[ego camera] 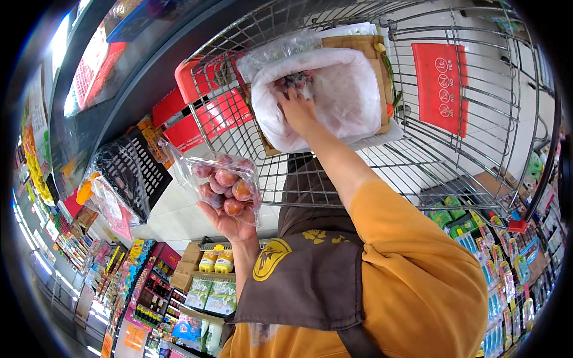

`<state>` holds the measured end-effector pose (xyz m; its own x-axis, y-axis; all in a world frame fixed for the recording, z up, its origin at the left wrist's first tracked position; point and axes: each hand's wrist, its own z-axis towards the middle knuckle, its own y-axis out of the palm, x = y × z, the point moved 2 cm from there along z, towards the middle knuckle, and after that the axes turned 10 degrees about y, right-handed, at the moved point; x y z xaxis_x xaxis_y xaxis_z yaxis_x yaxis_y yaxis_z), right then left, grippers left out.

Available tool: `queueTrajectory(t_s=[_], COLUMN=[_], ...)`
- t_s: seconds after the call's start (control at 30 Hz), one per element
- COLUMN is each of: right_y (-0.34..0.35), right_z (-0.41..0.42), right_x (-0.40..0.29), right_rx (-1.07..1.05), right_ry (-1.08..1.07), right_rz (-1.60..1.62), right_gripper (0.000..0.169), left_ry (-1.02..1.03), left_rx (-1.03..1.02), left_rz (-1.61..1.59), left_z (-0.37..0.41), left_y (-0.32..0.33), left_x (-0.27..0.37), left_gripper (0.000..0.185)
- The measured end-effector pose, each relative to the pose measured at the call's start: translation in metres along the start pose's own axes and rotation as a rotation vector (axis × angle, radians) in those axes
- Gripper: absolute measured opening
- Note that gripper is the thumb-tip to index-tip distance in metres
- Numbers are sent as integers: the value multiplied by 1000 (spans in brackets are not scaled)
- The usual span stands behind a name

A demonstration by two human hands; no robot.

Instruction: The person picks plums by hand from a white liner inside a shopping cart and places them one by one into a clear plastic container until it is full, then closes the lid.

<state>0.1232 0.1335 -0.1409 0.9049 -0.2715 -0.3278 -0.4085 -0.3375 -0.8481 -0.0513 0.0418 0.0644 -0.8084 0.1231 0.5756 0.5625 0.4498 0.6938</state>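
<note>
My left hand [234,227] supports a clear plastic pack of red plums [228,182] from below, beside the metal shopping cart. Inside the cart, my right hand [296,107] reaches into a box lined with white plastic [344,100]. Its fingers are spread against dark, round fruit [295,80] at the box's far left corner; the fingertips are partly hidden, and whether they grip any is unclear. Brown cardboard [340,42] and clear plastic film [280,51] lie around the box.
The wire cart [485,105] spans the top, with a red sign panel [441,85] on it. At left stand a dark display case [130,71] and a black plastic crate [134,170] in film. Stocked shelves [210,286] are at lower left, packaged goods [497,291] at lower right.
</note>
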Motion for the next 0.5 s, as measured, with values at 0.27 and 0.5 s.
queueTrajectory(t_s=[0.27,0.5], right_y=[-4,-5], right_z=[15,-7], right_x=[-1,12], right_rx=[-130,110], right_ry=[44,-20], right_rz=[36,310], right_gripper=[37,25], left_ry=[-1,50], left_rx=[-13,43], left_rz=[-46,-83], left_z=[-3,-6], left_y=[6,10], left_x=[-1,-2], left_gripper=[58,47])
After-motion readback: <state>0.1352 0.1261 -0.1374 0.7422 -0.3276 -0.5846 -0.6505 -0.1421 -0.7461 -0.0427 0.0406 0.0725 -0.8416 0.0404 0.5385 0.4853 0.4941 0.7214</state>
